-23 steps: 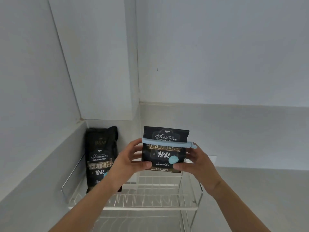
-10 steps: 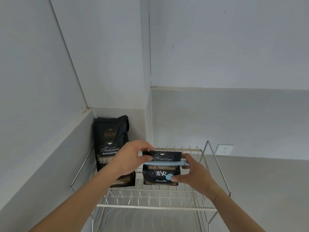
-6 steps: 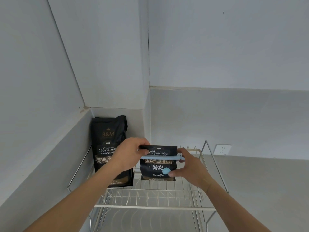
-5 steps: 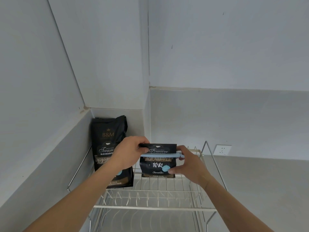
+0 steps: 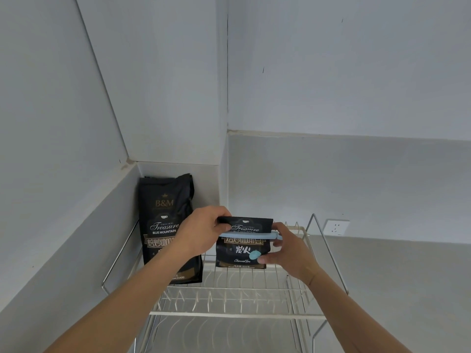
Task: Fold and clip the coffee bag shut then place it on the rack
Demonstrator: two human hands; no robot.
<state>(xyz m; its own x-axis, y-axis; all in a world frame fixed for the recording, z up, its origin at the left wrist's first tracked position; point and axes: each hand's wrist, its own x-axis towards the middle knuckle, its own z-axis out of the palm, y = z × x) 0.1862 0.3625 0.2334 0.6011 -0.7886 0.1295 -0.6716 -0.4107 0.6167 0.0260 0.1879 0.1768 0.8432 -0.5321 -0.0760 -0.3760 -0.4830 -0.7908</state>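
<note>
A black coffee bag (image 5: 242,250) with its top folded down stands upright on the top tier of a wire rack (image 5: 237,291). A light blue clip (image 5: 248,235) runs across the fold. My left hand (image 5: 201,233) pinches the bag's upper left corner. My right hand (image 5: 285,250) holds its right edge, thumb on the front near a blue round sticker. The bag's base seems to rest on the rack wires.
A taller black coffee bag (image 5: 165,225) stands on the rack's left side against the corner wall. A lower rack tier (image 5: 224,335) shows beneath. A white wall socket (image 5: 336,226) sits on the wall to the right. Grey walls enclose the corner.
Both hands carried the clipped bag forward and down from mid-air onto the rack's top tier, beside the taller bag. In the last half second it has barely shifted.
</note>
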